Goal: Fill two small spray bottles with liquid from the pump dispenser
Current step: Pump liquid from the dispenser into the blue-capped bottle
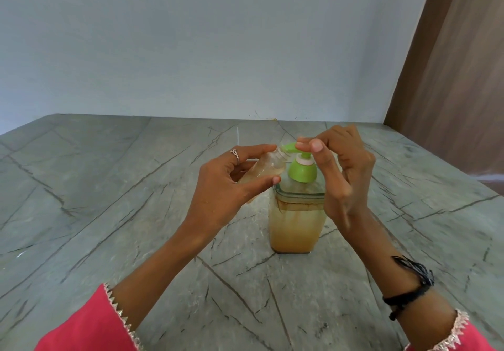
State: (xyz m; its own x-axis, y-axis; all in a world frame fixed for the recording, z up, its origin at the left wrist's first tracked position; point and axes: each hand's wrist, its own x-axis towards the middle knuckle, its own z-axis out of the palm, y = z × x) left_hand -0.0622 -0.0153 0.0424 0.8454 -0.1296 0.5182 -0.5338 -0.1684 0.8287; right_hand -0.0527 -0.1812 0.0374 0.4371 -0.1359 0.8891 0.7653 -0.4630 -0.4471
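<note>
A square clear pump dispenser (296, 225) with a green pump head (302, 172) stands mid-table, about half full of cloudy tan liquid. My left hand (226, 187) holds a small clear spray bottle (268, 168), capless and tilted, its open neck right at the green spout. Some pale liquid lies inside the small bottle. My right hand (341, 170) hovers over the pump, thumb and forefinger resting on the top of the pump head. No second small bottle is in sight.
The grey marble table (136, 214) reaches back to a pale blue wall (191, 37). A thin clear tube or straw (237, 136) shows behind my left hand. A brown curtain (458, 78) hangs at the right.
</note>
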